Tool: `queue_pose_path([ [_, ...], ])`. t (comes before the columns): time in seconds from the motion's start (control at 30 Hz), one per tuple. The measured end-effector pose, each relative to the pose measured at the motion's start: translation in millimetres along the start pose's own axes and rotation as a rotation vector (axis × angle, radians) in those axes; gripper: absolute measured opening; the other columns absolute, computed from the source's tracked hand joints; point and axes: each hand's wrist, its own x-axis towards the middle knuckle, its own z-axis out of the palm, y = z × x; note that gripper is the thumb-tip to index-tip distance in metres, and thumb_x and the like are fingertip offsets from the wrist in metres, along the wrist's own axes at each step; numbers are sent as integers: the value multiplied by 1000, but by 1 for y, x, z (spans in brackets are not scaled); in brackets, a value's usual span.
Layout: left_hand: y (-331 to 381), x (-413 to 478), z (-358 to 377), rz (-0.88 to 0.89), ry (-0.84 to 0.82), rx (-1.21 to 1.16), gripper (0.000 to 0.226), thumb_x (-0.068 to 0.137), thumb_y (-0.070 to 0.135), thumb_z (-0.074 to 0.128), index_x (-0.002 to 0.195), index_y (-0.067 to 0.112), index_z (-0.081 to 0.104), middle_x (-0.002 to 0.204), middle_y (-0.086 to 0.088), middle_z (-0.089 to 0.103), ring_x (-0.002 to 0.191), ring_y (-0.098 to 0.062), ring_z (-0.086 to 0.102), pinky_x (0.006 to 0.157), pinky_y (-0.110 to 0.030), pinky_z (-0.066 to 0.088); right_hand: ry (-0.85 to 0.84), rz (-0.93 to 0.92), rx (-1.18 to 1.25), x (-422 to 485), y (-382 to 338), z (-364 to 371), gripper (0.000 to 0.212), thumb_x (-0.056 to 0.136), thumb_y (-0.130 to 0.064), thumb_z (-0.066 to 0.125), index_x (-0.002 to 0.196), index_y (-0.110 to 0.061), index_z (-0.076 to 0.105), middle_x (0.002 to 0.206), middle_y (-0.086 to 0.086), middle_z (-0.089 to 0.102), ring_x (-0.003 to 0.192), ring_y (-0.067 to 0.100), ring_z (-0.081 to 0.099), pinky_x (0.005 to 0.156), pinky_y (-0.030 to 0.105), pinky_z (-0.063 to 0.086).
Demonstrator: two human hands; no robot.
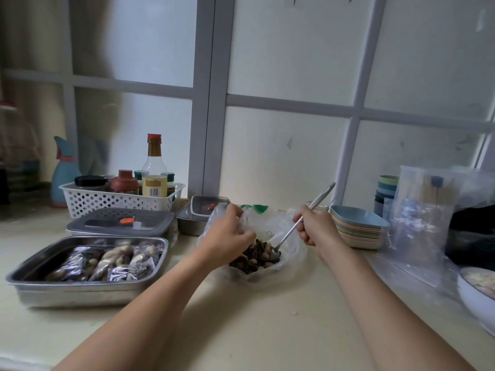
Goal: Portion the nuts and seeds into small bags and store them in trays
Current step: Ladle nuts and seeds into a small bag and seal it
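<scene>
A clear plastic bag point(270, 226) lies open on the counter, with a heap of mixed nuts and seeds point(254, 259) inside. My left hand point(227, 234) grips the bag's left edge and holds it open. My right hand point(316, 227) grips the handle of a metal spoon point(294, 226), whose bowl dips into the heap. At the left stands a steel tray point(88, 289) holding several small filled bags point(112, 263).
Behind the tray sit a lidded steel container point(120, 222), a smaller lidded one point(198, 214) and a white basket of bottles point(117, 196). At the right are stacked pastel dishes point(359, 227), a pack of clear bags point(420, 218), stacked cups point(385, 188) and a white bowl point(476, 295).
</scene>
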Motion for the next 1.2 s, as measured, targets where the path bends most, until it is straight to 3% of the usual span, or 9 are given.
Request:
queue_pose_path([
  [0.1, 0, 1, 1, 36, -2, 61, 24, 93, 20, 60, 115, 16, 53, 88, 1, 59, 72, -7, 49, 64, -22, 40, -85, -46, 27, -6, -6, 0, 32, 101, -31, 52, 85, -9, 69, 62, 0, 52, 51, 13, 45, 47, 22, 36],
  [0.17, 0, 0, 4, 60, -21, 106, 23, 95, 22, 58, 117, 16, 52, 86, 3, 56, 71, -5, 46, 59, -19, 35, -164, -102, 28, -9, -10, 0, 34, 99, -37, 58, 81, -12, 70, 67, -1, 52, 60, 14, 46, 57, 25, 41],
  [0.37, -1, 1, 7, 88, -8, 116, 24, 101, 33, 58, 118, 18, 49, 87, 8, 54, 73, -4, 47, 58, -15, 34, -403, -273, 42, -18, -11, 11, 34, 99, -40, 62, 77, -20, 78, 90, -5, 72, 86, 14, 56, 84, 31, 45],
  [0.53, -5, 6, 13, 132, -23, 124, 27, 101, 31, 59, 119, 15, 47, 82, 12, 52, 73, -3, 48, 60, -17, 33, -527, -332, 41, -24, -8, 19, 27, 97, -40, 66, 90, -19, 81, 92, -3, 72, 83, 12, 53, 79, 30, 43],
  [0.67, -6, 8, 15, 148, -37, 148, 27, 102, 32, 58, 120, 16, 46, 83, 13, 51, 74, -2, 48, 59, -15, 34, -615, -337, 8, -27, -8, 19, 33, 88, -49, 73, 96, -19, 82, 92, -6, 72, 88, 14, 52, 84, 33, 42],
  [0.83, -6, 8, 14, 118, -47, 126, 26, 103, 34, 56, 116, 15, 44, 84, 9, 54, 74, -3, 48, 58, -17, 32, -650, -323, 68, -29, -9, 17, 46, 89, -52, 67, 102, -10, 81, 105, 5, 76, 91, 18, 52, 89, 37, 43],
  [0.93, -5, 8, 14, 103, -43, 98, 29, 103, 36, 56, 117, 14, 45, 90, 3, 60, 77, -4, 50, 59, -18, 34, -687, -367, 19, -31, -9, 17, 31, 92, -37, 71, 105, -10, 80, 96, 0, 74, 88, 10, 54, 85, 31, 41],
  [1.03, -6, 9, 12, 104, -44, 99, 38, 98, 38, 62, 120, 13, 45, 97, -3, 63, 83, -14, 54, 64, -26, 38, -671, -383, 17, -28, -6, 17, 18, 96, -24, 69, 101, -10, 79, 94, 5, 72, 88, 14, 54, 86, 32, 41],
  [1.2, -14, 13, 5, 44, -17, 137, 48, 90, 42, 73, 120, 16, 46, 92, 4, 58, 78, -10, 52, 62, -22, 38, -653, -389, 84, -25, -4, 15, 17, 102, -19, 62, 92, -13, 75, 88, 4, 71, 71, 12, 48, 76, 27, 43],
])
